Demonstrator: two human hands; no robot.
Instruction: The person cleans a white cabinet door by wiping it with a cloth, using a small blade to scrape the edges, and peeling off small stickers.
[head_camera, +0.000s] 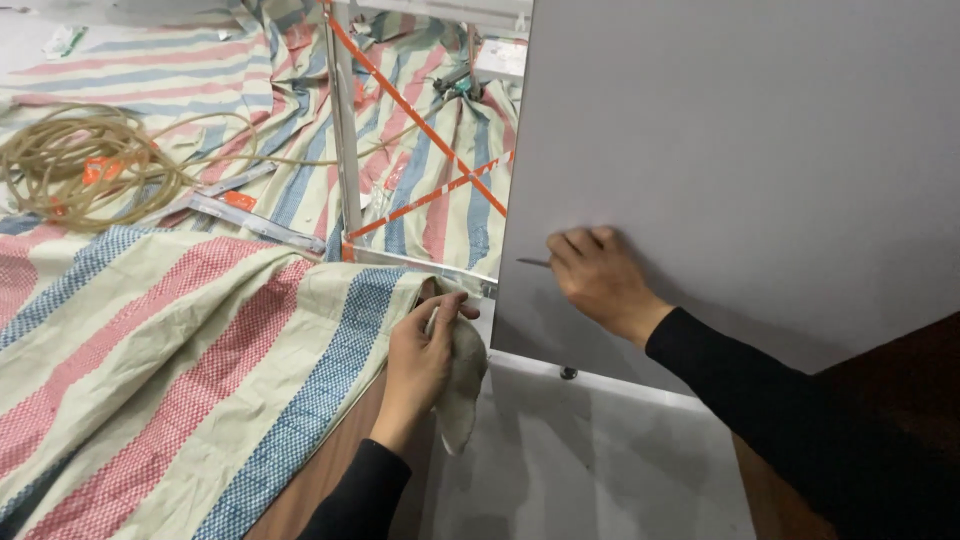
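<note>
The thin grey metal blade (533, 263), pinched in the right hand (598, 277) against the upright pale grey panel (740, 170), wants a shallow, steady angle, while the left hand (420, 357) clutches a crumpled beige cloth (462, 385) by the striped tarpaulin (170, 350).

Left hand (420, 350) was raised from the lower frame, black-sleeved forearm angled upward, fingers curled closed with thumb extended to the right. Right hand (597, 280) reached in from the lower right, black sleeve to the wrist, knuckles up, fingers folded in a pinch.
</note>
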